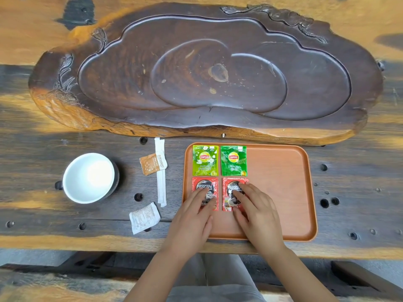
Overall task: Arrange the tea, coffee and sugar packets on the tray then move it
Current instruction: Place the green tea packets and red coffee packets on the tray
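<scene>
An orange-brown tray [281,192] lies on the wooden table at the near right. Two green tea packets, light green [205,160] and darker green [233,161], lie side by side at its far left corner. Below them lie two red coffee packets, left [197,183] and right [227,197]. My left hand [193,216] rests flat with its fingertips on the left coffee packet. My right hand [256,211] presses its fingers on the right coffee packet, thumb at its near edge. Left of the tray lie an orange sugar packet [148,165], long white sticks [160,173] and a white packet [144,217].
A white bowl [88,177] on a dark saucer stands at the left of the table. A large carved dark wooden tea board [207,70] fills the far side. The right half of the tray is bare. The table's front edge runs just below the tray.
</scene>
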`<action>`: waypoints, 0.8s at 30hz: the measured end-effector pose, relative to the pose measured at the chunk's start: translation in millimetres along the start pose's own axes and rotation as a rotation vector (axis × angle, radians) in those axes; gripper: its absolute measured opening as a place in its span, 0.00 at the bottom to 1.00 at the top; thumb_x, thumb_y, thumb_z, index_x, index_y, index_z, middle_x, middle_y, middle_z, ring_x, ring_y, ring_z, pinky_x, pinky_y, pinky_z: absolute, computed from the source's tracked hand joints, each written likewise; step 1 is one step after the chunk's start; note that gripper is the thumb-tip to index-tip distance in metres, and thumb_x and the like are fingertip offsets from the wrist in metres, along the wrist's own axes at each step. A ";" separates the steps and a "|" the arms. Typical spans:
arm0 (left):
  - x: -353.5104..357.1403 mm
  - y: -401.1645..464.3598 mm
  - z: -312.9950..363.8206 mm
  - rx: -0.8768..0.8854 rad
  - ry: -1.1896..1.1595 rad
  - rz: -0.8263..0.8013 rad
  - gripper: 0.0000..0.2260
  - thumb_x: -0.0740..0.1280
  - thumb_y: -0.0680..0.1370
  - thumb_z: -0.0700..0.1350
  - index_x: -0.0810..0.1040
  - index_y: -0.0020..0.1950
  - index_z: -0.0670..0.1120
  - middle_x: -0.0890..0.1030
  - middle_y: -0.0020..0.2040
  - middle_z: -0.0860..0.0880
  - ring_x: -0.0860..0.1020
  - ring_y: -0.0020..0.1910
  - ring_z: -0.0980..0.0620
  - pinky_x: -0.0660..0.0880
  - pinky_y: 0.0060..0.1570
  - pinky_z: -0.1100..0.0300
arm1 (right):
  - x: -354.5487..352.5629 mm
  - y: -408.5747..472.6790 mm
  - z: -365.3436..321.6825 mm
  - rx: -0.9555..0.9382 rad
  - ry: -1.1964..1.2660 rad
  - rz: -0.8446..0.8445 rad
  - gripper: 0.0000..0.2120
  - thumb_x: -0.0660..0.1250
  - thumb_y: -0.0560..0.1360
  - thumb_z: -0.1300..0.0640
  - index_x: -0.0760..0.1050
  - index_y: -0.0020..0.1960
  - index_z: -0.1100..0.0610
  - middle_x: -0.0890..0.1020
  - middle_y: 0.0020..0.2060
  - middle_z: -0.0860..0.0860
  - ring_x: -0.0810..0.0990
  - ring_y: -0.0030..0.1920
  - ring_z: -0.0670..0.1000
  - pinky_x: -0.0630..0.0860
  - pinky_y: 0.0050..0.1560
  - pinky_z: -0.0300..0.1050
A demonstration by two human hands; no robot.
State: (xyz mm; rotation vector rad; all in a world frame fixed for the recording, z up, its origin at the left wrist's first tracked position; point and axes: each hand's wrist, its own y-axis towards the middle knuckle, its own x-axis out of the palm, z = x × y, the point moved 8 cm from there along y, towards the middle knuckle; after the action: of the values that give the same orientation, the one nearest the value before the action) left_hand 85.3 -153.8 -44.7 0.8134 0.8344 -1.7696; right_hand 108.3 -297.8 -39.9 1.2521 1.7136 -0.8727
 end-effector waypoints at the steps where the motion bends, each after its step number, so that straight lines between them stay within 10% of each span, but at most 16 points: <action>1: 0.0 0.2 0.2 -0.002 -0.003 -0.002 0.17 0.57 0.76 0.45 0.74 0.62 0.44 0.72 0.66 0.43 0.65 0.68 0.46 0.68 0.64 0.50 | 0.0 0.7 0.2 -0.001 -0.001 -0.003 0.15 0.61 0.73 0.53 0.77 0.57 0.55 0.79 0.60 0.53 0.70 0.64 0.51 0.67 0.60 0.47; 17: -71.4 -30.0 -27.7 -0.171 -0.125 0.278 0.14 0.62 0.74 0.47 0.75 0.58 0.46 0.72 0.64 0.47 0.68 0.64 0.51 0.66 0.61 0.57 | -14.4 29.0 -42.2 -0.108 0.077 0.064 0.15 0.66 0.71 0.53 0.78 0.56 0.56 0.79 0.58 0.54 0.71 0.61 0.53 0.66 0.61 0.47; 24: -69.5 -75.2 -98.6 -0.340 0.122 0.122 0.19 0.76 0.62 0.43 0.76 0.50 0.45 0.75 0.62 0.43 0.69 0.60 0.46 0.61 0.64 0.45 | 29.1 99.0 -129.6 -0.380 0.070 -0.052 0.17 0.75 0.63 0.61 0.78 0.51 0.58 0.80 0.58 0.55 0.76 0.62 0.57 0.71 0.61 0.55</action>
State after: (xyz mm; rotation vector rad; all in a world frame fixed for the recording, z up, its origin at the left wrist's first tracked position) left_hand 49.9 -17.2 -27.7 0.7331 1.1064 -1.4306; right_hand 170.8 -146.1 -17.8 0.9944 1.8682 -0.5035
